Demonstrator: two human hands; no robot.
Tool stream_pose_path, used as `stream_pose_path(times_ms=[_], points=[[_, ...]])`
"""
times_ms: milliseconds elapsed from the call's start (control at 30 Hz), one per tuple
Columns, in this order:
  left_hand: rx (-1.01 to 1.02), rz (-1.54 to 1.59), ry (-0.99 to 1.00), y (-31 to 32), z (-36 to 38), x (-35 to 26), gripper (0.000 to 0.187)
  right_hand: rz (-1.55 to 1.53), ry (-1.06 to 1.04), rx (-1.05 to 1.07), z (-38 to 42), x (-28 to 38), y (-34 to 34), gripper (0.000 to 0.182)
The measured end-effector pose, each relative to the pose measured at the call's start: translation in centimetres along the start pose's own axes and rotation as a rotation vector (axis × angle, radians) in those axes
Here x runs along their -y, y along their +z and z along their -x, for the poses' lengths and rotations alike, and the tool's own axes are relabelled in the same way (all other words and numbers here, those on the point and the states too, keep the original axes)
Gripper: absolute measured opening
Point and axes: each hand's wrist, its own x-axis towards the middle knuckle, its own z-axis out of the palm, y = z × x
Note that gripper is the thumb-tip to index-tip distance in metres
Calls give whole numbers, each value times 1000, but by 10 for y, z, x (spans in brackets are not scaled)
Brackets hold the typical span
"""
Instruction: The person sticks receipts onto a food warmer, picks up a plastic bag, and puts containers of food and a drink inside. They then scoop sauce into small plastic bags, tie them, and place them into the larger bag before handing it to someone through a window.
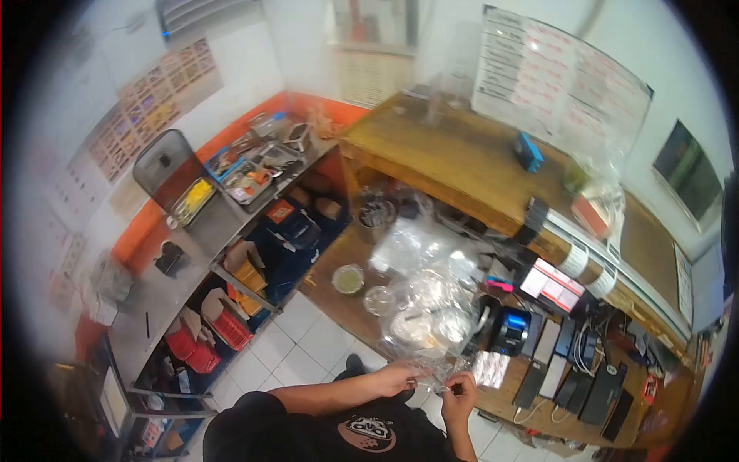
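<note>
Thin transparent plastic (436, 373), apparently a bag, is stretched between my two hands at the table's near edge. My left hand (397, 377) has its fingers closed on its left side. On the other side, my right hand (459, 391) pinches the plastic between thumb and fingertips. Just beyond them lies a heap of transparent plastic bags (419, 254) with round lids or containers (416, 323) under the film. A round tub with pale green contents (348, 279) stands left of the heap.
Phones or power banks (550, 339) with cables, a card terminal (513, 331) and a lit tablet (551, 286) crowd the right side. A raised wooden counter (439, 150) runs behind. Metal trays of food (248, 179) and red cartons (225, 319) are on the left shelving.
</note>
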Motion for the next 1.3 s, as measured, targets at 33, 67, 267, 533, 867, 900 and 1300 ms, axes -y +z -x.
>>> stream_pose_path(times_ms=[33, 67, 267, 533, 867, 900, 1300], points=[[-7, 6, 22, -4, 8, -8, 18, -2, 9, 39, -4, 0, 9, 17], [-33, 90, 126, -10, 20, -14, 19, -1, 19, 74, -6, 1, 18, 18], [134, 365, 354, -75, 63, -31, 23, 40, -103, 310, -26, 33, 86, 15], [142, 235, 656, -167, 167, -42, 21, -29, -169, 557, -10, 57, 213, 14], [-223, 117, 256, -251, 226, -21, 17, 11, -53, 778, 62, 61, 314, 16], [-216, 39, 225, -254, 227, -18, 16, 15, -28, 750, 69, 61, 316, 16], [326, 265, -32, -261, 194, -29, 18, 235, 120, 369, 120, 66, 282, 15]])
